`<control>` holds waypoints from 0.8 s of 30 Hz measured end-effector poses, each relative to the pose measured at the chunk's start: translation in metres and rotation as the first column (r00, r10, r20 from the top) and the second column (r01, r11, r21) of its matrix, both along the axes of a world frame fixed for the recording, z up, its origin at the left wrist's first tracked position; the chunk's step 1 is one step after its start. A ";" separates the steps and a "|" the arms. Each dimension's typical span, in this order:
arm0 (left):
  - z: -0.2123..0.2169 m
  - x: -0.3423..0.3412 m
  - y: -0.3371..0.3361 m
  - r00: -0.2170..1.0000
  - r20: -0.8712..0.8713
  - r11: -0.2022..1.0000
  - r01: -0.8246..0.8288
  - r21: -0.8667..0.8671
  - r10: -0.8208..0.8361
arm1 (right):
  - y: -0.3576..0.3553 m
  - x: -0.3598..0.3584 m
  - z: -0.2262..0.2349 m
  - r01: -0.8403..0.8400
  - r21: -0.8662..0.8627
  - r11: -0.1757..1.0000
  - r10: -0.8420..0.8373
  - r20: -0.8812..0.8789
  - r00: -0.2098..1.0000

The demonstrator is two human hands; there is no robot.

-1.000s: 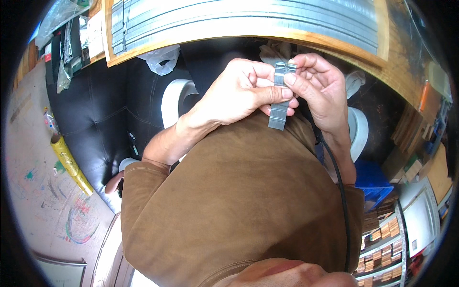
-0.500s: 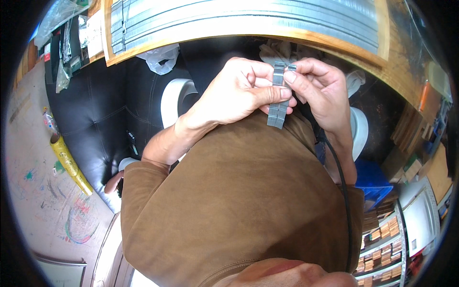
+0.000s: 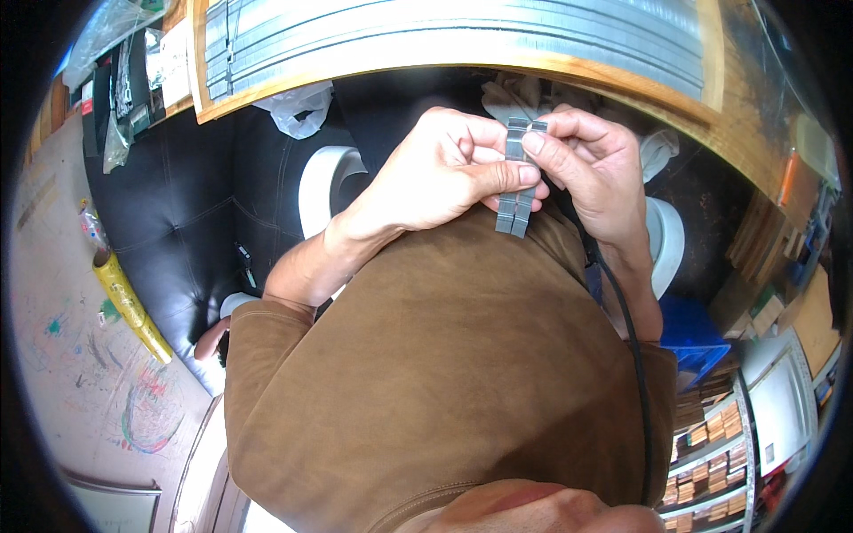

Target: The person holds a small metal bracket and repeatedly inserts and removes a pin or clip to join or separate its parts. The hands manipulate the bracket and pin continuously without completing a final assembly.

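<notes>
Two narrow grey segmented strips (image 3: 513,210), metallic-looking, are held side by side in front of my chest. My left hand (image 3: 444,171) is closed on them, its thumb lying across their middle and its fingers behind. The lower ends stick out below that thumb. At the top of the right-hand strip, my right hand (image 3: 597,174) pinches the end between thumb and forefinger. Its other fingers are curled and partly hidden. What the fingertips cover cannot be made out.
Ahead of my hands is a wood-framed tray (image 3: 462,67) with long grey strips in it. A white plastic bag (image 3: 298,108) lies at its near left edge. Black tufted upholstery (image 3: 169,204) spreads to the left. A blue bin (image 3: 691,342) and shelves of small wooden blocks (image 3: 711,462) stand at right.
Both hands keep their grip on the strips. My right thumb and fingers have shifted very slightly at the strip's top end; the lower ends look a little more apart.
</notes>
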State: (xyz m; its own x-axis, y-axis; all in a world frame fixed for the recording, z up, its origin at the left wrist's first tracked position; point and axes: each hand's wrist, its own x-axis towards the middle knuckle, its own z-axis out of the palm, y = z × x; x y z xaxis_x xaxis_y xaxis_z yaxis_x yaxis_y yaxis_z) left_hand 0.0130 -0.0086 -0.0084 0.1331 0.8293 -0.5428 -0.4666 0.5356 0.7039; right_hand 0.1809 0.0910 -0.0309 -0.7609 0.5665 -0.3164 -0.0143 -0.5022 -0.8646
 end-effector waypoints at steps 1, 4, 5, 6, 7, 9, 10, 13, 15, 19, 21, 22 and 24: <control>0.000 0.000 0.000 1.000 0.008 1.000 0.001 -0.001 -0.001 | -0.002 0.000 -0.002 0.012 -0.001 1.000 -0.012 -0.007 1.000; -0.002 -0.001 -0.001 1.000 0.020 1.000 0.003 0.013 -0.003 | -0.001 0.000 -0.001 0.004 0.004 1.000 -0.004 -0.008 1.000; -0.003 -0.001 -0.001 1.000 0.021 1.000 0.005 0.021 -0.005 | 0.000 0.000 0.000 -0.005 0.009 1.000 0.005 -0.004 1.000; -0.003 -0.001 -0.001 1.000 0.008 1.000 0.015 0.024 -0.015 | 0.000 0.000 0.000 -0.011 0.015 1.000 0.011 -0.003 1.000; -0.004 -0.002 -0.002 1.000 -0.006 0.999 0.025 0.026 -0.025 | 0.000 0.000 0.000 -0.016 0.021 1.000 0.016 -0.001 1.000; -0.003 -0.002 -0.002 1.000 -0.008 0.999 0.029 0.013 -0.029 | 0.000 0.000 -0.001 -0.013 0.036 0.999 0.012 0.000 1.000; -0.001 -0.002 -0.001 1.000 0.004 1.000 0.023 -0.002 -0.023 | -0.001 0.000 -0.002 -0.003 0.045 0.999 0.003 0.000 1.000; 0.003 -0.001 0.000 1.000 0.021 0.999 0.010 -0.034 -0.009 | -0.002 -0.001 -0.003 0.016 0.025 1.000 -0.017 0.007 1.000; 0.003 -0.001 0.001 1.000 0.018 0.999 0.010 -0.039 -0.009 | -0.001 -0.001 -0.001 0.016 0.000 1.000 -0.016 0.018 1.000; 0.005 0.000 0.002 1.000 0.012 0.999 0.013 -0.035 -0.012 | -0.001 0.000 0.000 0.009 -0.022 1.000 -0.008 0.038 0.999; 0.005 0.000 0.002 1.000 0.013 0.999 0.010 -0.039 -0.009 | -0.001 0.000 0.001 0.015 -0.027 1.000 -0.013 0.047 0.999; 0.005 0.001 0.002 1.000 0.012 0.999 0.008 -0.042 -0.008 | -0.002 0.000 0.001 0.019 -0.032 0.999 -0.018 0.052 0.998; 0.005 0.001 0.002 1.000 0.010 0.999 0.008 -0.042 -0.008 | -0.002 0.000 0.001 0.019 -0.021 1.000 -0.018 0.056 0.998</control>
State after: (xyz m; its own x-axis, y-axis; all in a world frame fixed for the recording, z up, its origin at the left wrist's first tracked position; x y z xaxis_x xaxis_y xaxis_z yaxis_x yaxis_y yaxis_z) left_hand 0.0137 -0.0061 -0.0029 0.1453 0.8044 -0.5761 -0.4688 0.5687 0.6758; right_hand 0.1807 0.0892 -0.0296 -0.7310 0.5728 -0.3709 0.0246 -0.5210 -0.8532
